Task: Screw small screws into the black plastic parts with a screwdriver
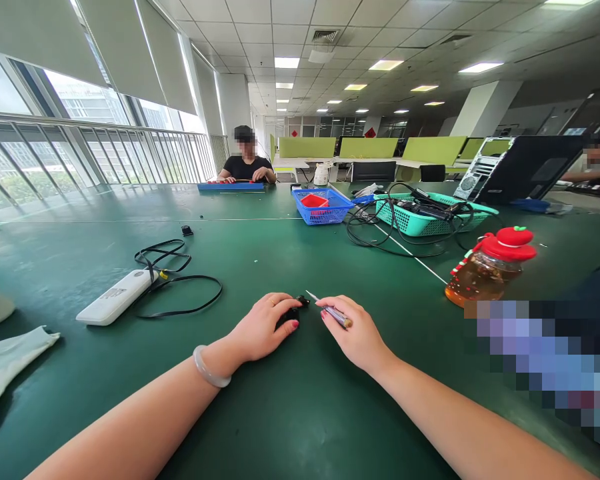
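Observation:
My left hand [267, 325] rests on the green table [300, 413], its fingers closed round a small black object [303, 301] that is partly hidden under them. A pale bangle [211, 367] circles my left wrist. To the right, my right hand [353, 333] grips a slim tool [337, 316] with a thin metal tip and a brownish handle end. The tip points up and left, close beside the black object; whether they touch cannot be told.
A white power bank [117, 298] with a black cable [200, 277] lies left. Farther back are a blue basket [325, 212], a teal basket [415, 223] of cables and a red-lidded jar [485, 273]. A person [246, 160] sits at the far edge.

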`<act>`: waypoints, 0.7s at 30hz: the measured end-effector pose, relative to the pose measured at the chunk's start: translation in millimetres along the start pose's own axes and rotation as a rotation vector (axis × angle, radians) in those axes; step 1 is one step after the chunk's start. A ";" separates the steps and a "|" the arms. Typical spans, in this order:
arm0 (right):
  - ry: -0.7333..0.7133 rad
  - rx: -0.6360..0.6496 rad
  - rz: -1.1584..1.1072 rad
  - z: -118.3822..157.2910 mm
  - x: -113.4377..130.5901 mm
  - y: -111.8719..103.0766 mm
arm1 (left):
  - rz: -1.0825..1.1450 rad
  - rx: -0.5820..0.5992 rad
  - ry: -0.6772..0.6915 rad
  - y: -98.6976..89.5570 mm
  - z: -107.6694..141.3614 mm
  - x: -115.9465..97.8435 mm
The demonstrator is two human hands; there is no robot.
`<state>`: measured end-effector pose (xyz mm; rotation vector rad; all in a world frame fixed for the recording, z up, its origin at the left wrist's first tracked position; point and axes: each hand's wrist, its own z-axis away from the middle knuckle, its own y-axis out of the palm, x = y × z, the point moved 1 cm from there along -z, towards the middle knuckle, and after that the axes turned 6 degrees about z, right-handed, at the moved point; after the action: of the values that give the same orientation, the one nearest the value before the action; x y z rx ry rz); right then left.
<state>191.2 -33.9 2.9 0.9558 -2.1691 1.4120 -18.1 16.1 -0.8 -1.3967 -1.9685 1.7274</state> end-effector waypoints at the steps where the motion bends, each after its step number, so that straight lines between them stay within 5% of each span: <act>1: -0.003 0.002 0.004 -0.1 -0.1 0.4 | 0.005 0.035 0.024 1.1 0.5 -0.5; 11: -0.052 -0.020 -0.009 2.2 4.6 -0.5 | -0.038 -0.034 -0.180 2.2 -0.2 6.1; 21: -0.117 -0.245 -0.036 3.9 2.3 -12.0 | -0.021 0.108 -0.044 0.7 2.3 -2.5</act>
<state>198.4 -41.3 10.5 1.0008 -2.3309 1.0658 -17.9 12.6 -1.0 -1.3087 -1.8744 1.8404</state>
